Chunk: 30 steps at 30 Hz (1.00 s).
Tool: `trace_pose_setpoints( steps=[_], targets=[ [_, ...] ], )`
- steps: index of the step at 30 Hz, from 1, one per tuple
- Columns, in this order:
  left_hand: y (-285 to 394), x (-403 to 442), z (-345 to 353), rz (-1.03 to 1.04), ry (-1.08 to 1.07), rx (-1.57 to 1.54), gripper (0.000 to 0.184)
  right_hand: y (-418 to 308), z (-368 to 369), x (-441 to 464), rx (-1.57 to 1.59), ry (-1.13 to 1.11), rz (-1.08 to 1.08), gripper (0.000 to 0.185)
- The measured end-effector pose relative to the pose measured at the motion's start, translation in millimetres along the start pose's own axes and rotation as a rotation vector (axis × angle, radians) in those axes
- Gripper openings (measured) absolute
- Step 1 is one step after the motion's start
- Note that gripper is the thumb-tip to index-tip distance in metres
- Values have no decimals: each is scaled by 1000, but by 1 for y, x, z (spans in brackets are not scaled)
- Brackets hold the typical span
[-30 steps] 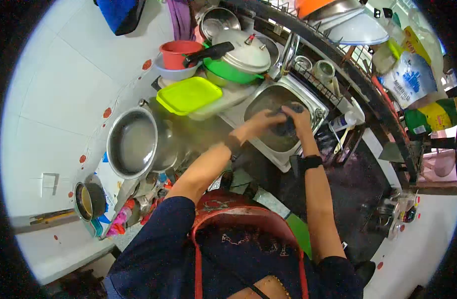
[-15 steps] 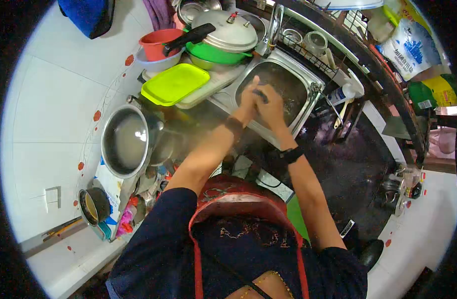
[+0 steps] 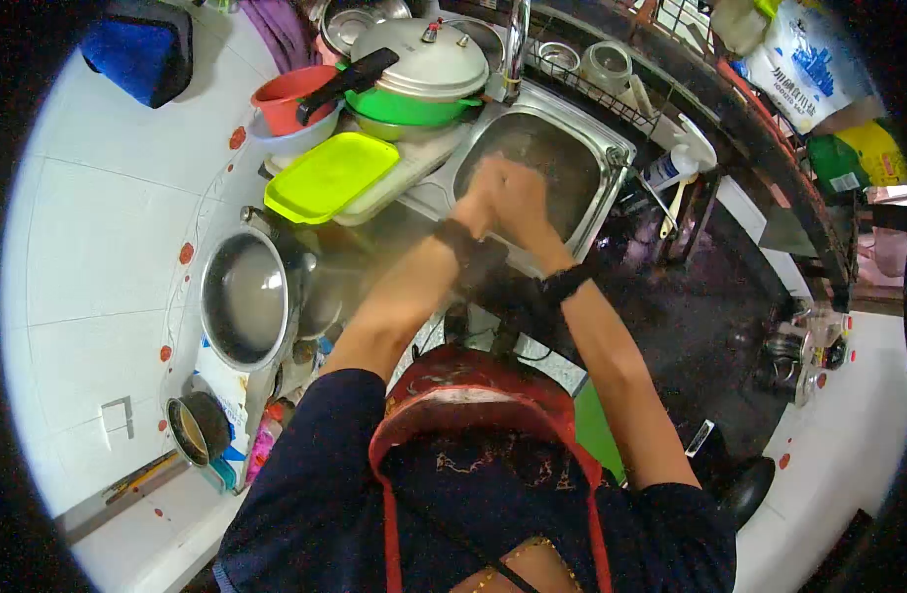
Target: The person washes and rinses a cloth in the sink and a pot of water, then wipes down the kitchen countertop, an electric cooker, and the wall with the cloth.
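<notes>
Both hands are close together over the metal sink (image 3: 612, 188), blurred by motion. My left hand (image 3: 481, 196) has its fingers curled in against the right one. My right hand (image 3: 525, 206) is closed beside it, and whatever lies between the palms is hidden. Cloudy water (image 3: 567, 163) fills the basin behind them. Above the sink's rear edge stands the faucet (image 3: 516, 49). Dark bands circle both wrists.
Left of the sink, a yellow-green tray (image 3: 333, 178) lies on a board, near a pressure cooker (image 3: 424, 59) and a red bowl (image 3: 286, 94). A large pot (image 3: 244, 296) stands further left. A spray bottle (image 3: 676, 163) is at the right.
The hands have drawn tighter together; a small dark thing that showed between them is now out of sight. The whole view has shifted slightly.
</notes>
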State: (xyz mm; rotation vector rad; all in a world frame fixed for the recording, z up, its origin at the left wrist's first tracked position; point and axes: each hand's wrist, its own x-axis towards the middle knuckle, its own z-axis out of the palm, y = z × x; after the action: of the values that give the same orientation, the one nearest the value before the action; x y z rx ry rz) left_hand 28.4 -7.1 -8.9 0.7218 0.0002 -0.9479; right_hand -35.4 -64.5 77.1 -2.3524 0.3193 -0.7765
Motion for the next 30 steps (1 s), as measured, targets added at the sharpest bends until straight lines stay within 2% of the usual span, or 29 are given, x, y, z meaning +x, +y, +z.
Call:
trace_pose_setpoints(
  steps=[2, 3, 4, 6, 7, 8, 9, 10, 12, 13, 14, 15, 16, 18, 20, 22, 23, 24, 26, 27, 28, 30],
  targets=[
    [-12, 39, -16, -242, 249, 356, 42, 41, 12, 8, -185, -93, 235, 38],
    [21, -21, 62, -134, 384, 423, 37, 47, 3, 11, -67, -144, 333, 43],
    [19, -20, 53, -143, 383, 430, 37, 60, 10, 9, -65, -141, 344, 43],
    [8, 7, 18, -142, 23, 192, 35, 94, 27, 10, 93, -104, 444, 52],
    [-7, 33, -13, 96, -49, 534, 34, 96, 19, 9, 91, -104, 444, 52],
    [6, 25, -5, 95, -48, 535, 34, 91, 8, 9, 509, -221, 667, 53],
    [26, 16, 2, -90, -22, 464, 35, 85, -4, 9, 934, -339, 874, 56],
    [43, 5, 13, -270, 6, 388, 36, 73, -18, 12, 935, -346, 870, 56],
    [56, -9, 26, -256, -20, 366, 34, 54, -42, 18, 843, -508, 897, 60],
    [60, -17, 33, -235, -68, 374, 33, 60, -44, 19, 843, -511, 893, 60],
    [61, -20, 36, -216, -115, 380, 31, 71, -45, 21, 831, -418, 842, 63],
    [60, -18, 31, -178, -118, 495, 35, 81, -44, 22, 822, -324, 793, 66],
    [66, -28, 40, -182, -116, 498, 35, 91, -40, 23, 825, -322, 797, 66],
    [85, -53, 72, -250, -43, 1329, 40, 106, -35, 31, 781, -206, 711, 70],
    [69, -30, 38, -211, -32, 1400, 44, 99, -44, 39, 845, -203, 750, 66],
    [62, -24, 20, -61, -62, 1372, 47, 110, -43, 41, 818, -84, 733, 61],
    [63, -17, 14, -40, -137, 1465, 46, 75, -59, 41, 832, 49, 805, 59],
    [61, -14, 9, -35, -138, 1469, 46, 75, -60, 39, 835, 52, 800, 59],
    [67, -31, 29, -119, -25, 650, 44, 81, -57, 36, 1009, 55, 912, 47],
    [68, -38, 38, -81, 21, 585, 42, 81, -47, 34, 830, 132, 807, 29],
    [62, -28, 31, -76, 21, 585, 42, 77, -36, 33, 830, 131, 803, 29],
    [41, 0, 9, -3, 117, 447, 36, 62, -15, 32, 415, 196, 120, 19]
  ],
)
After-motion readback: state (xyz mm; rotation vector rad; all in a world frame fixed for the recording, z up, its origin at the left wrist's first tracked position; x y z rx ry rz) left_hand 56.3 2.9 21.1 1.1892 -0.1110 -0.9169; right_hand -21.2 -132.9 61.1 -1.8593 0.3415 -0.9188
